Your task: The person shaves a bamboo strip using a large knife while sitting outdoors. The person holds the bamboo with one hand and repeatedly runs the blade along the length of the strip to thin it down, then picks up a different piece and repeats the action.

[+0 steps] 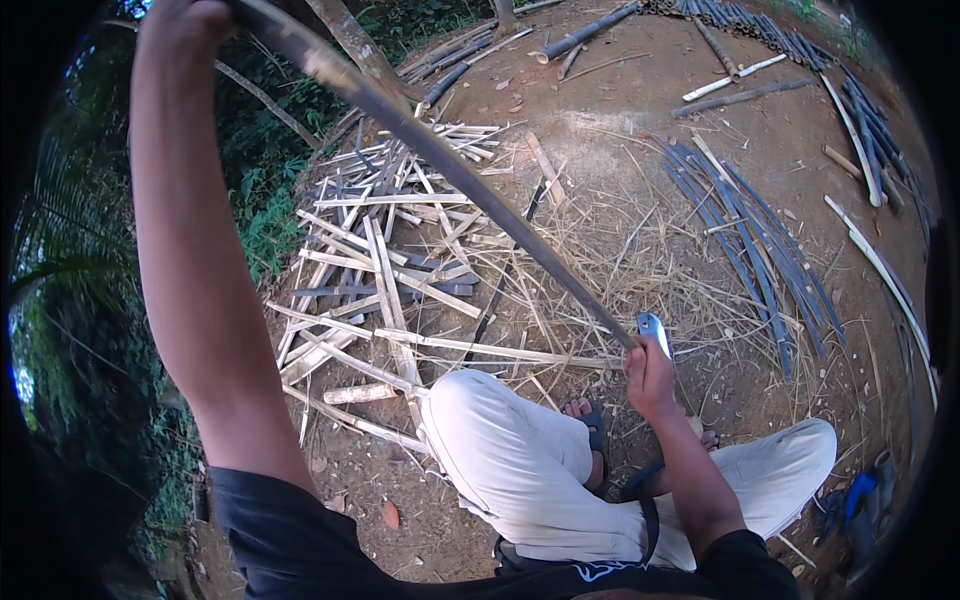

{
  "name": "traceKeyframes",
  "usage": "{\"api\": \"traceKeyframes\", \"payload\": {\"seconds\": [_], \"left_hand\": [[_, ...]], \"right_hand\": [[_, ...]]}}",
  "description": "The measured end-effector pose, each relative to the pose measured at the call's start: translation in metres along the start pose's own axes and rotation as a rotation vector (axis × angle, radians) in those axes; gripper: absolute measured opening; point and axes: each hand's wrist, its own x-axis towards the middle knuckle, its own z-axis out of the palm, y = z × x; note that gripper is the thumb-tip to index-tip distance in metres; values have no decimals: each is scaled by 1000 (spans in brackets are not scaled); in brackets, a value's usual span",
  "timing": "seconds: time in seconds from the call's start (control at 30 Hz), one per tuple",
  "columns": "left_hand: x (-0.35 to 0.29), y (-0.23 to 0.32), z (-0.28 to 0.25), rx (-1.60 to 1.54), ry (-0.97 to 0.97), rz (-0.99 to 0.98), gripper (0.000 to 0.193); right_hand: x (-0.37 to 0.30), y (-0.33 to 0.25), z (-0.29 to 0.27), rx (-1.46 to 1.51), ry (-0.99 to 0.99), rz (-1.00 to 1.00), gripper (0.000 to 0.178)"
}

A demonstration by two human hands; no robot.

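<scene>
My left hand [205, 18], raised at the upper left and partly cut off by the picture's edge, is closed round one end of a long dark bamboo strip [450, 170]. The strip slants down to the right as far as my right hand [650, 378], above the ground in front of my knees. My right hand is closed as well; a broad, shiny knife blade [654, 332] sticks up from it beside the strip's lower end. The fist hides the knife's handle. Below the strip lies a heap of pale, thin bamboo shavings [620, 260].
Split bamboo pieces [385, 240] are piled at the left. Dark strips [745, 240] lie to the right, and bamboo poles [870, 130] at the far right. A short pale piece [358, 393] rests near my left knee [465, 400]. Green plants [265, 225] border the left side.
</scene>
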Motion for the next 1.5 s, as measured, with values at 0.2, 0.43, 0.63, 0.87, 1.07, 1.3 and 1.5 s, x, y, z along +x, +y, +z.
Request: {"api": "traceKeyframes", "payload": {"seconds": [0.2, 0.43, 0.63, 0.87, 1.07, 1.3, 1.5], "left_hand": [[-19, -89, 71, 325, 684, -43, 64], [-190, -263, 157, 193, 182, -431, 60], [-374, -318, 262, -585, 101, -1102, 66], [-406, -302, 289, -793, 110, -1289, 46], [-420, -313, 274, -1260, 341, -1353, 28], [-423, -313, 277, -1343, 299, -1334, 36], [-419, -305, 282, -1309, 307, -1356, 43]], "right_hand": [[-9, -48, 7, 245, -70, 209, 33], [27, -81, 2, 601, -20, 590, 37], [28, -59, 22, 621, 93, 807, 29], [3, -22, 65, 659, 178, 943, 25], [-10, 43, 58, 533, -147, 1050, 47], [-75, 187, -35, -1015, -466, 548, 56], [-102, 209, -30, -742, -364, 685, 65]]}}
